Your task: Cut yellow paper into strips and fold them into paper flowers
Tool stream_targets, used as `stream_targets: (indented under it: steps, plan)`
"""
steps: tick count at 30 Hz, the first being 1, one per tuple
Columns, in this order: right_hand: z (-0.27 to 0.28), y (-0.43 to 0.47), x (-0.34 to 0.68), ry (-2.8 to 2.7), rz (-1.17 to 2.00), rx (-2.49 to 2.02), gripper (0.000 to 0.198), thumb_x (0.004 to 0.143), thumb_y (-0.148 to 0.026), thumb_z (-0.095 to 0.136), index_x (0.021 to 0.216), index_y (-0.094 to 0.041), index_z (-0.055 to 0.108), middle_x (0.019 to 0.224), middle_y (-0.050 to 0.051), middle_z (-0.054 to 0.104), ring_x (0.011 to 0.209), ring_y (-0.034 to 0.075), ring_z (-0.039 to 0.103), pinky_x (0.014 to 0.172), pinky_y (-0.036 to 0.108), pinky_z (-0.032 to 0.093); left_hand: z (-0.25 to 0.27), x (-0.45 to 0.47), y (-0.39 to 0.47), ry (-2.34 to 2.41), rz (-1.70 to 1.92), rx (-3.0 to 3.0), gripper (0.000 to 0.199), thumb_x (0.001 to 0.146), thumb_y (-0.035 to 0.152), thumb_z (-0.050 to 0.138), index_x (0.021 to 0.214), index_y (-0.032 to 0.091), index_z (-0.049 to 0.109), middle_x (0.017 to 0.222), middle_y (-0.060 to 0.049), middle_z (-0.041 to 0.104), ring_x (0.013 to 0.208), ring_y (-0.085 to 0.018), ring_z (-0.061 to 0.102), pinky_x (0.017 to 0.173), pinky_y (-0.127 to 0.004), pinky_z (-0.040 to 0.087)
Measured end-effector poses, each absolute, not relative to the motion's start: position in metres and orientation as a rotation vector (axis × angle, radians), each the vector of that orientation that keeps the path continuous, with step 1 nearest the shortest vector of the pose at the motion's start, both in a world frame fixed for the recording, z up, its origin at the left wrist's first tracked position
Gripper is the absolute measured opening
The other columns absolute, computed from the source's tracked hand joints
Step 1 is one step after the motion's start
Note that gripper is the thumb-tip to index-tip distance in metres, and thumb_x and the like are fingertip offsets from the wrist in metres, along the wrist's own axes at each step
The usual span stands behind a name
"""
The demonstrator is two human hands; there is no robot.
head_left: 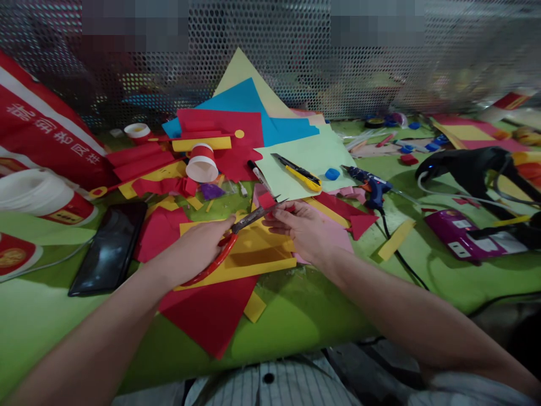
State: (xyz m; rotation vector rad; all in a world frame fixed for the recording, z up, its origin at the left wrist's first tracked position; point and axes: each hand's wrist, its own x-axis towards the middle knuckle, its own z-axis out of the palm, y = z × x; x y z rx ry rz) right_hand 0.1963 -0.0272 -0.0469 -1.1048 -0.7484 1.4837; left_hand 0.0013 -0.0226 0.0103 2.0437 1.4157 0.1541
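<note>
My left hand (207, 245) is closed around the red handle of a pair of scissors (249, 219), their dark blades pointing right and away from me. Close by the blade tips, my right hand (302, 228) pinches something small, apparently a bit of red paper, mostly hidden by the fingers. A small red paper piece (266, 199) shows just beyond the blades. Beneath both hands lies yellow paper (262, 265), with a red sheet (211, 316) partly under it toward me.
Behind the hands, a yellow utility knife (302, 176) lies on a pale green sheet (325, 146). A glue gun (372, 186) and purple power strip (460, 234) are rightward, with cords. A phone (107, 248), paper cups (203, 162) and a red bag (46, 124) stand left.
</note>
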Motion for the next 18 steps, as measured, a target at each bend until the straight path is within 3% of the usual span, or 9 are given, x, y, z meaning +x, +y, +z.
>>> stream_targets:
  steps: [4, 7, 10, 14, 16, 18]
  plan:
    - [-0.043, -0.021, 0.204, -0.669, 1.386, -1.128, 0.023, 0.058, -0.032, 0.075, 0.067, -0.022, 0.056, 0.063, -0.003, 0.066, 0.062, 0.015, 0.065, 0.063, 0.03, 0.049, 0.018, -0.004, -0.015, 1.574, -0.001, 2.119, 0.05, 0.079, 0.024, 0.04, 0.128, 0.021, 0.047, 0.121, -0.013, 0.059, 0.109, -0.034, 0.055, 0.088, -0.045, 0.042]
    - [-0.04, -0.016, 0.21, -0.64, 1.314, -1.098, 0.024, 0.056, -0.031, 0.076, 0.067, -0.023, 0.056, 0.062, -0.004, 0.065, 0.061, 0.014, 0.064, 0.061, 0.029, 0.049, 0.013, -0.008, -0.005, 1.835, -0.04, 2.217, 0.055, 0.076, 0.025, 0.046, 0.13, 0.015, 0.045, 0.121, -0.02, 0.056, 0.112, -0.041, 0.051, 0.09, -0.051, 0.039]
    - [-0.039, -0.018, 0.212, -0.676, 1.316, -1.062, 0.024, 0.057, -0.031, 0.076, 0.068, -0.023, 0.056, 0.059, -0.005, 0.062, 0.057, 0.012, 0.061, 0.058, 0.027, 0.048, 0.001, -0.01, 0.002, 1.776, -0.122, 2.277, 0.063, 0.073, 0.029, 0.052, 0.133, 0.014, 0.04, 0.124, -0.021, 0.053, 0.115, -0.04, 0.049, 0.093, -0.049, 0.038]
    - [-0.037, -0.024, 0.207, -0.713, 1.379, -1.07, 0.022, 0.058, -0.031, 0.075, 0.066, -0.022, 0.057, 0.056, -0.006, 0.06, 0.052, 0.009, 0.056, 0.054, 0.026, 0.046, 0.002, -0.01, -0.002, 1.668, -0.185, 2.321, 0.063, 0.072, 0.034, 0.058, 0.13, 0.013, 0.044, 0.123, -0.021, 0.055, 0.117, -0.039, 0.047, 0.094, -0.048, 0.037]
    - [-0.036, -0.028, 0.204, -0.731, 1.422, -1.068, 0.021, 0.059, -0.031, 0.075, 0.066, -0.021, 0.057, 0.056, -0.005, 0.059, 0.051, 0.009, 0.055, 0.053, 0.025, 0.045, 0.009, -0.005, -0.009, 1.732, -0.06, 2.314, 0.057, 0.074, 0.036, 0.057, 0.126, 0.014, 0.049, 0.124, -0.019, 0.055, 0.117, -0.039, 0.046, 0.096, -0.05, 0.035]
    - [-0.035, -0.032, 0.199, -0.754, 1.472, -1.049, 0.022, 0.059, -0.032, 0.075, 0.065, -0.021, 0.057, 0.054, -0.005, 0.058, 0.05, 0.009, 0.054, 0.053, 0.025, 0.045, 0.012, 0.005, -0.016, 1.649, 0.311, 2.18, 0.047, 0.079, 0.041, 0.052, 0.119, 0.017, 0.055, 0.117, -0.013, 0.061, 0.108, -0.031, 0.055, 0.092, -0.043, 0.041]
